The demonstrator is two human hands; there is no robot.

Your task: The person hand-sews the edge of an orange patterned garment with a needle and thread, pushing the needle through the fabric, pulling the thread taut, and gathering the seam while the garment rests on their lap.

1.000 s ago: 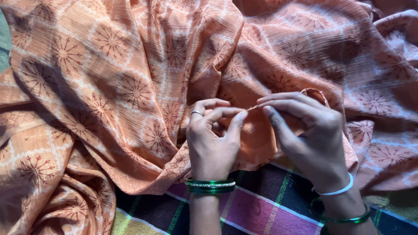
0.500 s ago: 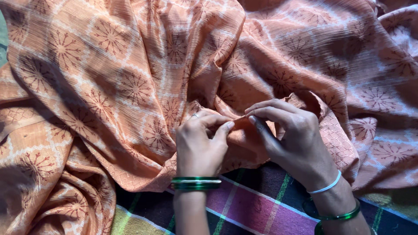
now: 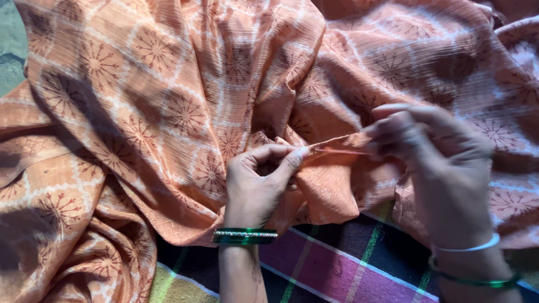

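An orange cloth (image 3: 168, 101) with a printed flower-and-diamond pattern lies crumpled across most of the view. My left hand (image 3: 258, 182), with green bangles at the wrist, pinches a folded edge of the cloth (image 3: 331, 168) between thumb and fingers. My right hand (image 3: 438, 157), blurred, with a white and a green bangle, grips the same edge a little to the right. The strip of cloth runs taut between the two hands. Whether a needle or thread is between the right fingers I cannot tell.
A striped blanket (image 3: 337, 264) in pink, dark and green bands lies under the cloth along the bottom. A patch of grey floor (image 3: 8, 50) shows at the far left edge.
My right hand has moved right and away from the left hand, stretching the cloth edge between them. The left hand keeps its pinch on the fold.
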